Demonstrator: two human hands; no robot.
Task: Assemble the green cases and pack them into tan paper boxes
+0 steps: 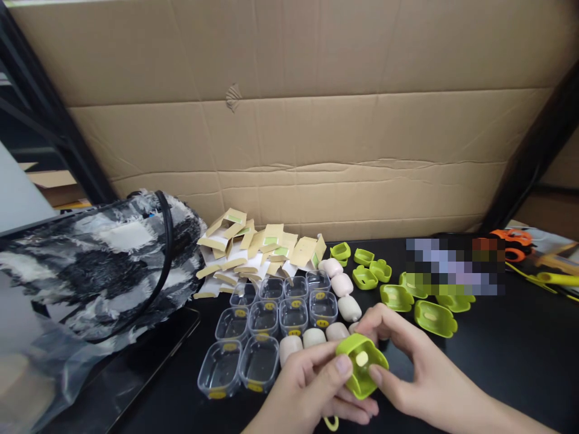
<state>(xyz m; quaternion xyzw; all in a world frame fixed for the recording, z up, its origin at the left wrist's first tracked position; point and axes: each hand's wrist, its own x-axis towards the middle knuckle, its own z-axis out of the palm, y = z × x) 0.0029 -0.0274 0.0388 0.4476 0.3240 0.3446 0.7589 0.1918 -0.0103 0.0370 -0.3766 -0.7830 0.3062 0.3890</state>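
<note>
A green flower-shaped case (362, 377), hollow side toward me, has a pale oval patch inside. My left hand (312, 383) grips its left side, thumb over the rim. On the opposite side, my right hand (407, 361) pinches the rim between thumb and fingers. A pale green loop (332, 424) hangs below my left hand; what it is fixed to is hidden. Just beyond my hands lie several rounded whitish and pinkish cases (348, 308), some partly covered by my fingers. More green flower-shaped pieces (435, 318) rest on the black table to the right.
Rows of clear plastic boxes (259, 363) with yellow stickers stand at centre left. Behind them is a pile of opened tan cartons (266, 244). A fuzzy black-and-white bag (108, 259) sits left. Orange-handled scissors (515, 244) lie far right. A cardboard sheet (307, 132) forms the back.
</note>
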